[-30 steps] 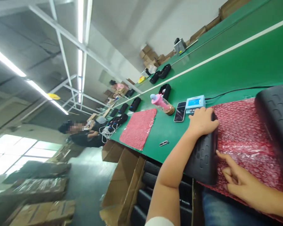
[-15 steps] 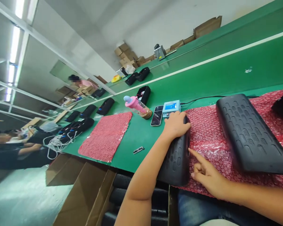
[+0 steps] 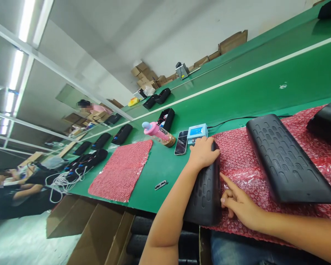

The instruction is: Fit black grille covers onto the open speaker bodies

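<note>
A long black speaker case [image 3: 205, 197] with oval dimples lies at the table's near edge, partly on red bubble wrap [image 3: 234, 158]. Over its far end, my left hand [image 3: 205, 152] is wrapped, thumb on the right side and fingers across the top. My right hand [image 3: 238, 204] points its index finger at the case's right side, the tip touching or almost touching it; the other fingers are curled, holding nothing visible. Just beyond my left hand sit a light-blue box with a lit screen [image 3: 198, 131] and a phone [image 3: 181, 142]. Another black speaker case [image 3: 289, 162] rests to the right on the wrap.
A pink-lidded bottle [image 3: 160, 134], a small oval part [image 3: 161, 184] and a red bubble-wrap sheet [image 3: 121, 171] occupy the green table. A cable [image 3: 234, 118] runs from the blue box. Cardboard boxes [image 3: 99, 228] stand below the edge. A co-worker [image 3: 22, 195] sits at left.
The camera view has tilted slightly, shifting the scene a little down and left. Both hands keep nearly the same positions at the black speaker case.
</note>
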